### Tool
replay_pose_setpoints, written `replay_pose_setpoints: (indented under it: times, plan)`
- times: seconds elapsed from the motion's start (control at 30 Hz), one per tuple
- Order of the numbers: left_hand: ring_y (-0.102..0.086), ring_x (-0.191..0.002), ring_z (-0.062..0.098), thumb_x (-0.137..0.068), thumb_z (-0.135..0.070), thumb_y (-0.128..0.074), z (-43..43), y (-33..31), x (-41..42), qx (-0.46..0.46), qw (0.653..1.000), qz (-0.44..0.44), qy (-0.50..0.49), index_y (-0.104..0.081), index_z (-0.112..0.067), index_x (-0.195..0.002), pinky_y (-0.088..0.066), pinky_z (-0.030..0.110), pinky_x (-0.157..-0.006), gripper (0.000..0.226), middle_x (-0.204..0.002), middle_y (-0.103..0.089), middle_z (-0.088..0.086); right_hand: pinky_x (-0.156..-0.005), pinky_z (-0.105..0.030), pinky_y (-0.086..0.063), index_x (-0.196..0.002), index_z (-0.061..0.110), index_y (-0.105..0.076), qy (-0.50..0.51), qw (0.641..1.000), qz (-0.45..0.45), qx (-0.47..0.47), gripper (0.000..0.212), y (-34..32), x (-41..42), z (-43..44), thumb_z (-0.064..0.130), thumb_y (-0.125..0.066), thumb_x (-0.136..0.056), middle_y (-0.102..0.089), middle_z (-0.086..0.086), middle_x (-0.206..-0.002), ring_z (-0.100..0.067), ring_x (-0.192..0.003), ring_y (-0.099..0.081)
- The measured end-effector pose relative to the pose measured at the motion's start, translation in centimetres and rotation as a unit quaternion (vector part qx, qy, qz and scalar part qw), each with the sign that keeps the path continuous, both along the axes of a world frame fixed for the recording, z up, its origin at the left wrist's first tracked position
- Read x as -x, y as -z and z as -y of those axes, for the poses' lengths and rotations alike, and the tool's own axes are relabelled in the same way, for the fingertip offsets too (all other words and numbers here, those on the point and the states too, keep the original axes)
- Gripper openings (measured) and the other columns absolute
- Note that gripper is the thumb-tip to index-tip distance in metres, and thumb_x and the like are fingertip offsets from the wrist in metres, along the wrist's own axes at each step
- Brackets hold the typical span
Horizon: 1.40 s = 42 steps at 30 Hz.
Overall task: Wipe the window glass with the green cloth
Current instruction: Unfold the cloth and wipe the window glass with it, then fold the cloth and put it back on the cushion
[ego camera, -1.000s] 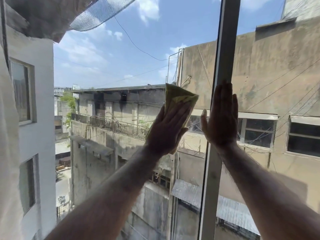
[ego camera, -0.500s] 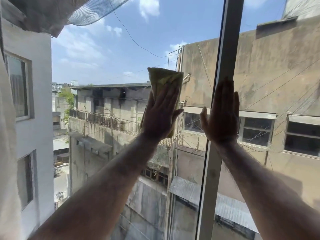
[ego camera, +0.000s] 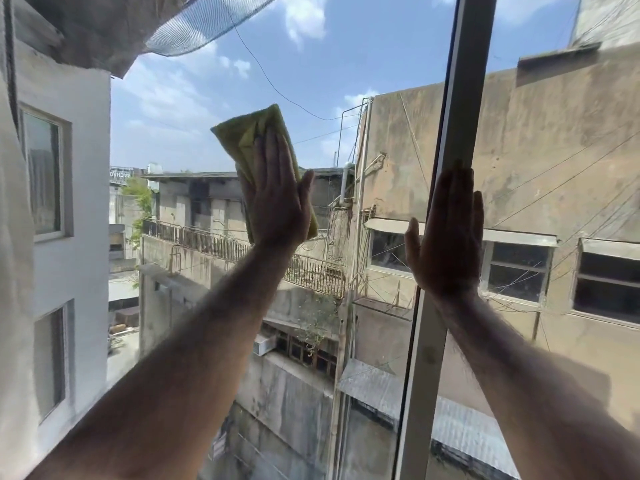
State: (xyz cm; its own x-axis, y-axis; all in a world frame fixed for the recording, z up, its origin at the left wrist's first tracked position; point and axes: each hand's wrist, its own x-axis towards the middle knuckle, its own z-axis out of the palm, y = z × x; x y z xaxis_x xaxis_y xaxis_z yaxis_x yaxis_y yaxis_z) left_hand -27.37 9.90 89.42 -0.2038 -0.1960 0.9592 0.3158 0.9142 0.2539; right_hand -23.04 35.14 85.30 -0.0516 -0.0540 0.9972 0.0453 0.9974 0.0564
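Note:
A folded green cloth (ego camera: 242,140) is pressed flat against the window glass (ego camera: 194,109) of the left pane. My left hand (ego camera: 277,199) lies over its lower part, fingers straight and pointing up, pinning it to the glass. The cloth's upper corner sticks out above and left of my fingertips. My right hand (ego camera: 446,237) rests flat with fingers together on the vertical window frame (ego camera: 464,84) and the glass beside it, holding nothing.
The grey frame bar runs from top to bottom between the two panes. A light curtain (ego camera: 14,271) hangs at the left edge. Through the glass are concrete buildings, cables and sky.
My left hand has slid the cloth up and to the left across the pane. My right hand has stayed on the frame.

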Motion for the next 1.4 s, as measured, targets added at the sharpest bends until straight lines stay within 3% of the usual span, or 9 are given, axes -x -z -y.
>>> replay_pose_setpoints:
  times: [0.23,0.37,0.53,0.77,0.93,1.07,1.13,1.3,1.4]
  plan:
    - [-0.020,-0.163,0.026,-0.108,-0.060,-0.029,-1.7,3.9,-2.4,0.204,0.979,0.017,0.003,-0.025,-0.012,-0.165,-0.026,0.055,-0.128,0.075,-0.175,-0.023,0.007,-0.135,-0.057,-0.022,-0.168,-0.004,-0.013,-0.006,1.000,0.015,-0.001,0.075,-0.1,-0.7,0.2,0.032,-0.039,-0.108,-0.012,-0.024,-0.179,-0.037,-0.168,-0.012]
    - [-0.053,-0.143,0.020,-0.107,-0.041,-0.045,-0.1,0.5,-4.6,0.204,0.979,0.007,-0.007,-0.051,-0.025,-0.153,-0.043,0.052,-0.105,0.049,-0.161,-0.050,-0.004,-0.136,-0.057,-0.021,-0.169,-0.003,-0.009,-0.006,1.000,0.029,0.003,0.078,0.0,-0.9,0.2,0.033,-0.039,-0.107,-0.008,-0.023,-0.180,-0.036,-0.169,-0.008]
    - [-0.056,-0.130,0.022,-0.088,0.002,-0.064,0.2,-4.6,-6.1,0.198,0.980,0.021,-0.011,-0.076,-0.026,-0.114,-0.040,0.056,-0.109,0.040,-0.135,-0.062,-0.004,-0.136,-0.056,-0.020,-0.169,-0.001,-0.006,-0.007,0.999,0.038,0.006,0.081,0.0,-0.9,0.1,0.033,-0.042,-0.105,-0.006,-0.021,-0.180,-0.034,-0.169,-0.006]
    - [-0.062,-0.111,0.033,-0.088,0.002,-0.067,0.3,-6.4,-5.8,0.120,0.992,0.031,-0.033,-0.058,-0.013,-0.117,-0.047,0.047,-0.090,0.034,-0.104,-0.072,0.006,-0.135,-0.056,-0.022,-0.169,-0.003,-0.012,-0.033,0.999,0.043,0.007,0.084,-0.3,-1.0,0.0,0.043,-0.045,-0.107,-0.011,-0.022,-0.179,-0.035,-0.168,-0.011]
    - [-0.067,-0.111,0.034,-0.090,-0.001,-0.065,-0.1,-6.8,-7.0,0.172,0.980,0.077,-0.058,-0.071,-0.010,-0.116,-0.050,0.047,-0.093,0.028,-0.108,-0.076,0.010,-0.136,-0.056,-0.018,-0.169,-0.003,-0.006,-0.034,0.993,0.114,-0.001,0.092,-0.3,-2.6,0.0,0.048,-0.049,-0.106,-0.004,-0.022,-0.180,-0.036,-0.169,-0.006]
    - [-0.071,-0.104,0.038,-0.088,-0.004,-0.067,0.6,-4.7,-8.7,0.143,0.979,0.142,0.032,-0.072,-0.009,-0.116,-0.060,0.049,-0.091,0.029,-0.114,-0.072,0.014,-0.138,-0.053,-0.013,-0.170,0.000,-0.009,-0.095,0.983,0.155,0.033,0.095,-0.6,-5.3,1.0,0.043,-0.060,-0.102,-0.005,-0.018,-0.181,-0.031,-0.169,-0.005]
    - [-0.071,-0.103,0.038,-0.086,0.000,-0.064,1.2,-3.9,-9.5,0.132,0.976,0.145,0.099,-0.071,-0.007,-0.115,-0.061,0.048,-0.090,0.030,-0.114,-0.072,0.016,-0.136,-0.053,-0.024,-0.169,0.001,-0.020,-0.173,0.974,0.140,0.029,0.091,-0.3,-6.5,2.2,0.040,-0.067,-0.102,-0.019,-0.019,-0.178,-0.034,-0.167,-0.020]
    - [-0.066,-0.095,0.028,-0.080,0.012,-0.062,2.3,-1.7,-12.1,0.134,0.943,0.199,0.232,-0.066,-0.005,-0.106,-0.042,0.021,-0.063,0.032,-0.105,-0.073,0.015,-0.101,-0.038,-0.059,-0.164,0.015,-0.034,-0.373,0.850,0.361,0.093,0.096,2.3,-7.9,5.7,0.043,-0.085,-0.088,-0.064,-0.007,-0.147,-0.026,-0.129,-0.066]
    - [-0.063,-0.086,0.025,-0.085,0.002,-0.068,3.5,0.4,-13.1,0.071,0.932,0.224,0.277,-0.062,-0.016,-0.101,-0.044,0.023,-0.059,0.025,-0.099,-0.071,0.011,-0.060,-0.015,-0.049,-0.113,0.014,-0.077,-0.387,0.760,0.474,0.220,0.045,5.3,-7.6,6.1,0.037,-0.094,-0.079,-0.073,0.010,-0.085,-0.017,-0.085,-0.074]
